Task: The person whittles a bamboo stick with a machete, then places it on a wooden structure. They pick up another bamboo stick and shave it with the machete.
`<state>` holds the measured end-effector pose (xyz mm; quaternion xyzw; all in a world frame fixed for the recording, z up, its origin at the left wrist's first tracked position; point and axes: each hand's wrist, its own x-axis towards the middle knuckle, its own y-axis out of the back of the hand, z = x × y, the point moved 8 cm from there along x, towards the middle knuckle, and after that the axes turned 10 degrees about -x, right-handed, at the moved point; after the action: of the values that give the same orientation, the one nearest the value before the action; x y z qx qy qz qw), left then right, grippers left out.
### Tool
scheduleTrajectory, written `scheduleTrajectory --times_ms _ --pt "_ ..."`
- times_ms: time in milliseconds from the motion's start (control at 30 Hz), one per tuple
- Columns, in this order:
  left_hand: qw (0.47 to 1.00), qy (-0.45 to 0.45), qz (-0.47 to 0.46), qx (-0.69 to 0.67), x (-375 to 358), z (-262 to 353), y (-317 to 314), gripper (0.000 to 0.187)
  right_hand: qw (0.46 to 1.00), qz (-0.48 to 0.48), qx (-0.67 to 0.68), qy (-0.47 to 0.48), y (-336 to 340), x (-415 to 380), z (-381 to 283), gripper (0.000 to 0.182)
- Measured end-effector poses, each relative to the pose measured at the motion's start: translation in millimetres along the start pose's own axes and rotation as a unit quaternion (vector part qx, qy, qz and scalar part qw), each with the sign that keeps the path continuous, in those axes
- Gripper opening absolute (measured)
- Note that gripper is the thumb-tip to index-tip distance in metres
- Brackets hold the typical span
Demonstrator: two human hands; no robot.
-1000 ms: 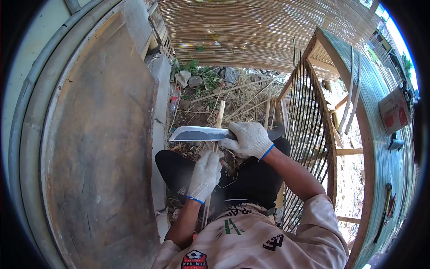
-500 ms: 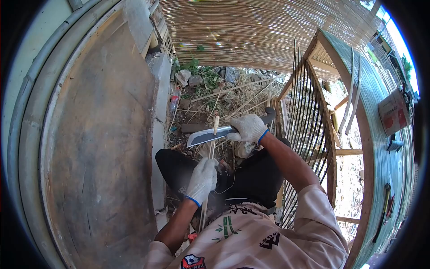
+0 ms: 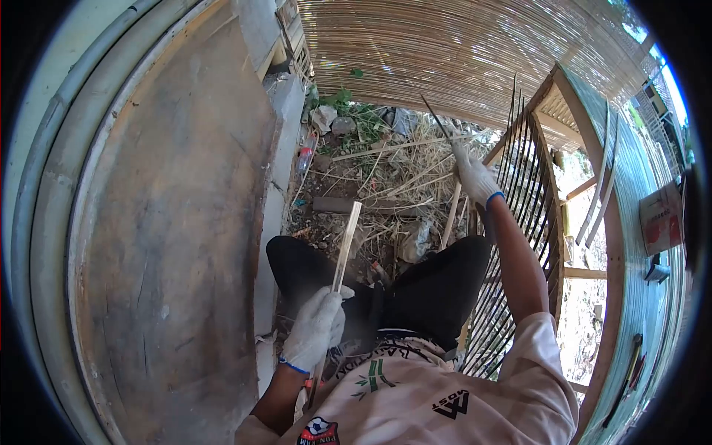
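Observation:
Low in the centre, my left hand [image 3: 317, 328], in a white glove with a blue cuff, is closed around a split bamboo strip [image 3: 346, 245]. The strip stands nearly upright and its pale end sticks up above my fist. Farther out to the right, my right hand [image 3: 475, 175], gloved too, is wrapped round the handle of a large knife [image 3: 437, 119]. The blade points up and to the left, seen almost edge-on, apart from the strip. Most of the handle is hidden by the glove.
A brown board [image 3: 178, 200] fills the left side. Bamboo scraps [image 3: 400, 167] litter the ground ahead, below a slatted bamboo screen [image 3: 430, 59]. At the right are a rack of dark rods [image 3: 523, 193], a green-topped bench [image 3: 630, 274] and a box [image 3: 661, 218].
My right hand has lifted the knife off the strip, up and to the right. My left hand has moved down and left with the strip. The view has shifted slightly.

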<state>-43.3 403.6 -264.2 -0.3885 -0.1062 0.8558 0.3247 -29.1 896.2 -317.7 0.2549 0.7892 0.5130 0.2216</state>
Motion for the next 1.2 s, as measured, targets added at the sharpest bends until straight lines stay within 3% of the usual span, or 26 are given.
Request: scheduleTrajectory --times_ms 67,133,167,233,267,333,367,400,467,500,567,667,800,1033,1167,1200 --pt "1.0 0.012 -0.012 -0.007 14 2 -13 0.031 0.968 -0.108 0.201 -0.1 -3 -54 -46 0.091" --pt "1.0 0.005 -0.014 0.022 19 9 -23 0.035 0.906 -0.158 0.36 -0.159 -32 -83 -65 0.076" --pt "1.0 0.002 -0.005 0.027 20 11 -25 0.036 0.903 -0.157 0.365 -0.16 -38 -88 -74 0.076" --pt "0.999 0.003 0.009 0.038 21 10 -25 0.037 0.825 -0.208 0.459 -0.256 -62 -109 -81 0.068" --pt "1.0 -0.002 0.01 0.027 23 10 -25 0.039 0.82 -0.209 0.466 -0.258 -80 -115 -73 0.068" --pt "1.0 -0.009 0.005 0.025 26 13 -25 0.041 0.957 -0.061 0.282 -0.026 -91 -103 -64 0.075" --pt "1.0 -0.009 0.011 0.014 27 12 -24 0.042 0.969 0.138 0.186 0.086 -46 -114 -101 0.073" --pt "1.0 -0.009 0.017 0.001 30 10 -24 0.043 0.973 0.026 0.219 0.072 -41 -129 -114 0.06" --pt "1.0 -0.008 0.013 0.002 34 8 -25 0.044 0.977 -0.066 0.189 0.069 -3 -158 -152 0.061" --pt "1.0 -0.011 0.013 0.001 36 8 -25 0.045 0.978 -0.064 0.189 0.066 2 -165 -159 0.061" --pt "0.999 -0.017 0.023 0.028 38 8 -29 0.044 0.973 0.019 0.092 0.211 21 -182 -189 0.061" --pt "0.992 -0.06 0.045 0.1 38 9 -30 0.042 0.964 -0.044 0.023 0.261 23 -195 -212 0.064" --pt "0.976 -0.12 0.066 0.17 35 10 -25 0.039 0.963 -0.021 -0.011 0.267 19 -194 -211 0.061" --pt "0.972 -0.119 0.065 0.19 26 7 -25 0.038 0.964 -0.026 -0.027 0.263 22 -192 -212 0.061" --pt "0.967 -0.113 0.04 0.224 11 -9 -17 0.038 0.979 0.101 0.029 0.176 42 -154 -177 0.057" --pt "0.958 -0.135 0.026 0.251 6 -12 -18 0.038 0.989 0.06 0.074 0.116 46 -140 -158 0.058"
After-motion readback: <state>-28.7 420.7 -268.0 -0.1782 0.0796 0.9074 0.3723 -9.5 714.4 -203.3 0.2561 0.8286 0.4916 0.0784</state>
